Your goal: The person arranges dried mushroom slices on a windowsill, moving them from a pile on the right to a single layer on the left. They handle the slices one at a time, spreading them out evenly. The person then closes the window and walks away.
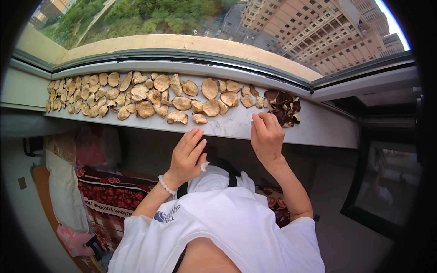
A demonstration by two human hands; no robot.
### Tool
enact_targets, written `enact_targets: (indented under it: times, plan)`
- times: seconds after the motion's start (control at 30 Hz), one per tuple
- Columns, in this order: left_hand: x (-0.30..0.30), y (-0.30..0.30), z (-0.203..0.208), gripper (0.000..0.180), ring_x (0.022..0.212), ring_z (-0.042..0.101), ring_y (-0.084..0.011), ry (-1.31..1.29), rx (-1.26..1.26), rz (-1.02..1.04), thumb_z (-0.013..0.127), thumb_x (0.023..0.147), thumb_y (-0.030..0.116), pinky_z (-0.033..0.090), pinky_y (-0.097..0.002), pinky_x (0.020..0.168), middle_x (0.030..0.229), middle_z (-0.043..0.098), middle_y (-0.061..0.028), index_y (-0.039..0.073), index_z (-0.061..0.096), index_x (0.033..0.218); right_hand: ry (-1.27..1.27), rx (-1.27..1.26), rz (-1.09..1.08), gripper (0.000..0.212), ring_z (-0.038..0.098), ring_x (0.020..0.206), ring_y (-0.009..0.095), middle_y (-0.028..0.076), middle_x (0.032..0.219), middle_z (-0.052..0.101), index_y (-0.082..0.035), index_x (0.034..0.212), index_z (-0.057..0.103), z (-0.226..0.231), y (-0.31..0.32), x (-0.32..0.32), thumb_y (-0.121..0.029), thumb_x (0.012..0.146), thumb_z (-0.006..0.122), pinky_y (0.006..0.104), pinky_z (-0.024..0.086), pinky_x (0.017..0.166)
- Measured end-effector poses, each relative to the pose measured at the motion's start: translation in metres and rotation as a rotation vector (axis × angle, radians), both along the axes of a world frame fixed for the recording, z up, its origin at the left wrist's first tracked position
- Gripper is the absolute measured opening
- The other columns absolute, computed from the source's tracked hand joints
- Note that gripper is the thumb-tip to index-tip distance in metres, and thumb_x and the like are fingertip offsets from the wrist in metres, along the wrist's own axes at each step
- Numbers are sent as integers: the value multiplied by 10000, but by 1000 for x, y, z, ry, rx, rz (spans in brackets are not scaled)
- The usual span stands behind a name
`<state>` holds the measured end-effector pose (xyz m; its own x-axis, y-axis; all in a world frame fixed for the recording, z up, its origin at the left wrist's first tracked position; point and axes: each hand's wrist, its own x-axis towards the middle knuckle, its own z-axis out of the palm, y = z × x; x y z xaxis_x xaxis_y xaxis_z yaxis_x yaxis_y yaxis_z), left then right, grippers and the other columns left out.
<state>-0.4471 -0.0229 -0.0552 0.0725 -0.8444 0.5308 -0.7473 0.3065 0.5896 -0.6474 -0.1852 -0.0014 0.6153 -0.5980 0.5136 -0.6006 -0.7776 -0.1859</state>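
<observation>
My left hand (186, 154) is in the air just in front of the sill's near edge, its fingers stretched out and a white beaded bracelet (167, 184) on the wrist. A small white ruffled thing (205, 166) sits by its thumb; I cannot make out what it is. My right hand (266, 136) is over the sill's front part, fingers bent and pressed together; whatever is in them is hidden. Just beyond it, to the right, lies a pile of dark brown dried pieces (283, 107). Pale tan dried slices (182, 103) are spread in rows to the left, thinning toward the right hand.
The pale marble windowsill (318, 120) runs across in front of me, beneath a window frame (191, 55). Trees and tall buildings show outside. A patterned red blanket (109, 191) lies below left. A dark-framed glass panel (382, 182) stands at the right.
</observation>
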Motion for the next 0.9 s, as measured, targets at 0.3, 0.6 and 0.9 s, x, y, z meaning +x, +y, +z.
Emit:
enact_targets:
  times: [0.3, 0.6, 0.9]
  plan:
    - [-13, -25, 2, 455, 1303, 539, -438, 30, 33, -171, 726, 700, -6, 464, -511, 1077, 1368, 582, -241, -56, 640, 1144, 102, -64, -57, 136, 589, 958, 264, 73, 925, 653, -24, 903, 690, 0, -51, -6, 11, 774, 666, 390, 459, 847]
    - [-12, -25, -1, 470, 1333, 510, -434, 20, 81, -180, 729, 702, 4, 439, -514, 1103, 1387, 569, -235, -64, 632, 1156, 150, 16, 17, 189, 586, 1018, 265, 73, 1012, 672, -32, 974, 717, -11, -68, 7, 0, 798, 655, 404, 446, 888]
    - [-11, -24, 3, 480, 1344, 502, -424, 18, 103, -197, 743, 691, 20, 431, -520, 1109, 1389, 569, -229, -70, 632, 1148, 255, 126, -185, 193, 574, 1050, 280, 74, 1041, 665, -55, 967, 715, 8, -83, -26, -139, 804, 773, 419, 436, 903]
